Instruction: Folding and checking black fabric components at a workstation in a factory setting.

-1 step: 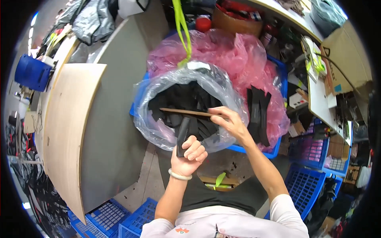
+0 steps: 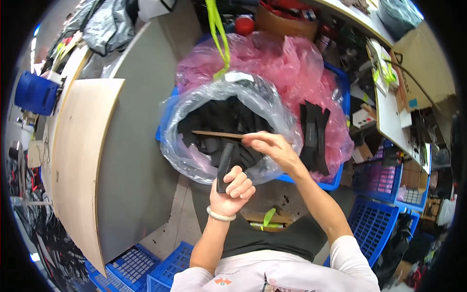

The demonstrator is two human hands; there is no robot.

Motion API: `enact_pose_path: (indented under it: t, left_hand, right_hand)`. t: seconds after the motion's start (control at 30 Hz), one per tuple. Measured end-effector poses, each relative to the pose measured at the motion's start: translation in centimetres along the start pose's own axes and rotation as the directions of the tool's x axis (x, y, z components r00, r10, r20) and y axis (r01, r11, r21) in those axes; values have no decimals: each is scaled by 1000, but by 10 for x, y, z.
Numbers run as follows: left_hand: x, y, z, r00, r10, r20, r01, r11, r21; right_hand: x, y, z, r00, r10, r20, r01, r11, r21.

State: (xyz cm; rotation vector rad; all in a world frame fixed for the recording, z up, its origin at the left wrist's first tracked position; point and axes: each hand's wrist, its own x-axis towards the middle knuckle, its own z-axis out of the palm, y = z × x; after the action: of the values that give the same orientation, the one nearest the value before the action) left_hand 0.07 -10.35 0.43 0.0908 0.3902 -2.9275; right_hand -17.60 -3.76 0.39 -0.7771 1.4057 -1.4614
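L hand (image 2: 232,187), ctr of frame just below mid, is clenched round a flat black pc (image 2: 224,163), which sticks up over the near rim of a clear plastic bag (image 2: 182,168). R hand (image 2: 272,148), a bit blurred, pinches the R end of a thin brown stick (image 2: 216,134), lying approx. level across the bag's mouth at ctr.

Containers: clear bag, ctr, wide open, w/ a heap of black pcs (image 2: 228,114) inside. It sits w/ pink plastic sheeting (image 2: 296,58) in a big blue crate (image 2: 346,92), upper ctr to R; more black strips (image 2: 315,141) lie on the pink, R of ctr. Round brown drum (image 2: 282,23), top ctr, holds red stuff (image 2: 292,4). Blue mesh basket (image 2: 372,224), lower R, has dark material (image 2: 400,238) by it.
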Motion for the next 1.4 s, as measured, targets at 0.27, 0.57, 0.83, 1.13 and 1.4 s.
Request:
enact_pose_path:
  t: [0.27, 0.57, 0.83, 1.13, 1.4]
  left_hand:
    - [6, -14, 7, 957, -83, -277, 206, 868, 451]
    - [-39, -11, -25, 883, -97, -460, 432, 551, 714]
    - [-37, 3, -29, 914, 23, -406, 312, 600, 737]
    - [-32, 56, -20, 817, 553, -162, -203, 540, 817]
    - [-30, 97, -34, 687, 715, -130, -313, 452, 835]
  right_hand:
    - [-4, 0, 15, 992, 105, -69, -89, 974, 207]
    - [-31, 37, 25, 962, 250, -108, -228, 956, 185]
    - [6, 34, 36, 970, 227, -84, -237, 960, -146]
    - [157, 83, 81, 886, -242, -395, -214, 542, -813]
    - [193, 64, 30, 931, -285, -229, 57, 732, -679]
